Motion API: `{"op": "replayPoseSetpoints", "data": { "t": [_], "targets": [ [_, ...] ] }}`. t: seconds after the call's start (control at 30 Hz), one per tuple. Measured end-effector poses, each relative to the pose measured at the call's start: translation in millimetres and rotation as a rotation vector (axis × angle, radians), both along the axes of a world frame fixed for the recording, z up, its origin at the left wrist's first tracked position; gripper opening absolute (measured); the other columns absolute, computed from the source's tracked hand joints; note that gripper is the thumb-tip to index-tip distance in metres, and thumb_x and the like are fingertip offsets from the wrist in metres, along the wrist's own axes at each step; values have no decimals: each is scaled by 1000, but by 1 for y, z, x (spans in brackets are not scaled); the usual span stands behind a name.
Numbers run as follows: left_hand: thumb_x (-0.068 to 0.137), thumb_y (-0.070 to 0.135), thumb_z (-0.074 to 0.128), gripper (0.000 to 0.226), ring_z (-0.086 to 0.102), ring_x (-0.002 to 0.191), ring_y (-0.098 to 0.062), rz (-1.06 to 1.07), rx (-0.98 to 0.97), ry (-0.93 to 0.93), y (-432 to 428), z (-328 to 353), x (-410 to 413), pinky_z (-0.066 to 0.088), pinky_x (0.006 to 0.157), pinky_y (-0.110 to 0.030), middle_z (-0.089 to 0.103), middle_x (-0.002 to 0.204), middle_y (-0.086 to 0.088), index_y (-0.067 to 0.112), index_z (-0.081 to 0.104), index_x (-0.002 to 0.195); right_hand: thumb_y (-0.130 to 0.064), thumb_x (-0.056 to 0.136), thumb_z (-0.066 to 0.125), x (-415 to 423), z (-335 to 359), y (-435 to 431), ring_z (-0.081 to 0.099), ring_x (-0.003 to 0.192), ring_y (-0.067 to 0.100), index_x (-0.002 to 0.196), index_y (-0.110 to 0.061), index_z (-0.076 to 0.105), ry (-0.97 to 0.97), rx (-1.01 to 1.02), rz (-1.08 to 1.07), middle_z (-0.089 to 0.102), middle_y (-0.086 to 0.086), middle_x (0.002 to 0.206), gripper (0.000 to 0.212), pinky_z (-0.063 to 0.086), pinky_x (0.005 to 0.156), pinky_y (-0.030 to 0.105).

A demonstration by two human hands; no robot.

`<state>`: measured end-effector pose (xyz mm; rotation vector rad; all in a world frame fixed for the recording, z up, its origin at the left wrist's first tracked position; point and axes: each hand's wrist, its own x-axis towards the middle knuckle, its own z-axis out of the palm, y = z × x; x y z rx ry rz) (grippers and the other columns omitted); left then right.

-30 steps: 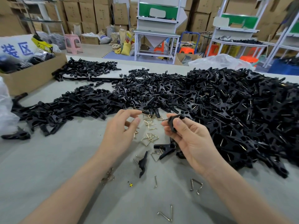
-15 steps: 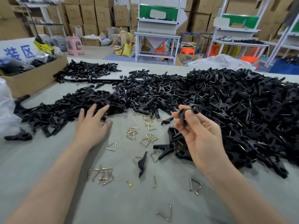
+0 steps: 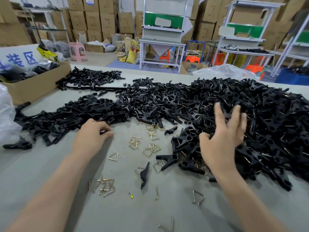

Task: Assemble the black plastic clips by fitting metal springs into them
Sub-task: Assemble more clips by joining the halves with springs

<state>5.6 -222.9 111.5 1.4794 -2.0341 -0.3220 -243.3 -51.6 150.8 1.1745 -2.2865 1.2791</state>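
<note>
A long heap of black clip halves stretches across the left of the grey table. My left hand rests at the heap's near edge, its fingers curled around a black clip half. To the right rises a big pile of black clips with springs in them. Above that pile's near-left side, my right hand hovers, blurred, with its fingers spread and nothing in it. Loose brass-coloured metal springs lie between my hands, with more springs nearer to me.
A single black clip half lies among the springs. A cardboard box of dark parts stands at the back left, a clear plastic bag at the left edge, another bag behind the big pile. Shelves and cartons fill the background.
My right hand let go of the black clip it held and opened over the right pile. My left hand moved left to the heap of halves and closed on one.
</note>
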Motion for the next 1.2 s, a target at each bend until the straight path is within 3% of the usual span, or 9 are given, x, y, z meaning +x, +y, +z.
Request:
{"op": "replayPoseSetpoints", "data": {
  "t": [0.1,0.17,0.27,0.37,0.47,0.6,0.73,0.93,1.2],
  "targets": [
    [87,33,67,15,51,75,-21,-27,-45,-25,3,6,-5,35,65,-31,50,80,2,21,66,78,-1,74,66,17,-7,-2,10,146,25,121,-23,65,243,56,217,47,1,143,52,-11,115,50],
    [88,35,64,22,52,70,-19,-63,-85,51,6,8,-12,33,59,-30,53,72,2,20,61,73,-3,76,67,28,-13,-2,20,144,19,109,-23,71,294,131,468,61,-5,127,38,-15,115,51],
    [89,28,64,21,51,50,-4,-165,30,424,22,13,-26,39,51,-18,58,56,6,23,58,70,-12,86,60,44,-22,2,7,146,8,120,-31,64,273,352,880,54,-12,134,40,-12,116,52],
    [88,13,67,17,54,46,-4,-360,158,676,45,17,-45,47,49,-16,61,61,8,30,65,85,-26,92,56,53,-31,0,-11,143,2,119,-32,64,368,475,1007,46,-16,141,28,-17,115,47],
    [87,2,63,29,65,60,-10,-499,409,927,65,17,-60,54,60,-20,64,69,7,26,65,104,-26,89,61,55,-27,-3,23,137,4,104,-15,70,308,327,970,63,-6,116,21,13,115,40],
    [78,-3,58,39,70,73,-19,-603,865,1311,81,16,-69,57,63,-23,68,86,-14,17,68,110,-14,86,67,48,-17,-1,59,94,10,98,-21,72,-104,-11,768,69,-9,93,15,45,85,21],
    [92,-11,45,43,70,76,-20,-600,952,1308,87,19,-69,57,65,-22,68,95,-18,19,75,101,-8,87,65,44,-9,3,65,80,1,92,-33,70,-433,-217,727,72,-14,85,26,47,73,10],
    [92,-16,38,49,71,74,-17,-620,970,1301,94,22,-70,57,64,-20,72,94,-13,14,78,88,-1,91,56,43,-11,0,67,76,8,94,-19,72,-842,-169,673,75,0,84,24,54,69,19],
    [94,0,52,28,70,76,-14,-528,715,1029,99,23,-71,58,72,-23,74,98,-8,17,75,97,-3,93,54,46,-14,-1,67,74,14,94,-13,70,-988,-157,652,74,6,80,19,54,64,20]
  ]
}}
